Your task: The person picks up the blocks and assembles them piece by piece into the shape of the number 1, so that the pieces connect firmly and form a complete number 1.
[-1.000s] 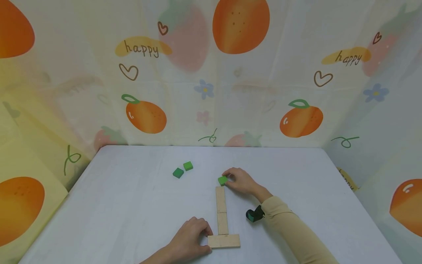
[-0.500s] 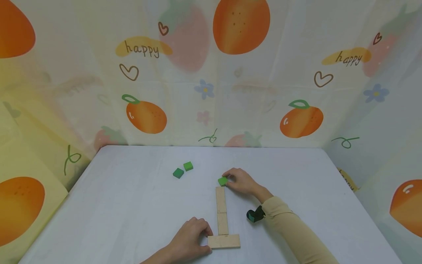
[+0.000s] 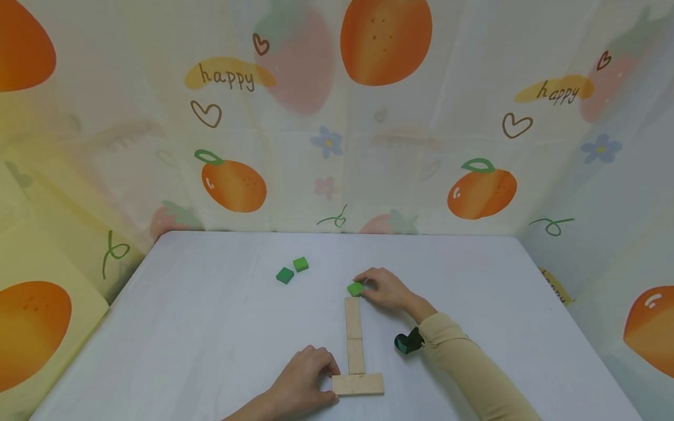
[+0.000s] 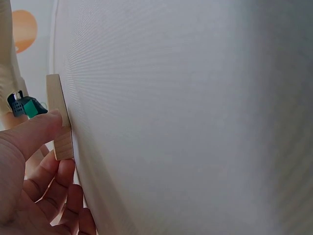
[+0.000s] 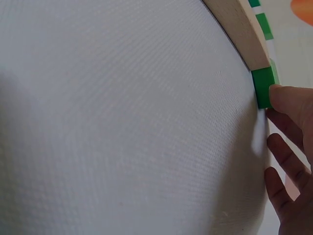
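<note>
On the white table (image 3: 210, 327), two pale wooden blocks (image 3: 353, 317) lie end to end in a line running away from me. A third wooden block (image 3: 358, 384) lies crosswise at the near end. My left hand (image 3: 327, 381) grips the left end of this crosswise block (image 4: 58, 115), thumb on its edge. At the far end of the line sits a green block (image 3: 355, 288), touching the wood. My right hand (image 3: 364, 285) pinches that green block (image 5: 264, 87) with its fingertips (image 5: 292, 104).
Two more green blocks, one dark (image 3: 285, 275) and one lighter (image 3: 301, 264), lie apart to the far left of the line. A fruit-print cloth backdrop (image 3: 337, 128) walls the table at the back and both sides. A dark wrist camera (image 3: 406, 342) sits on my right sleeve.
</note>
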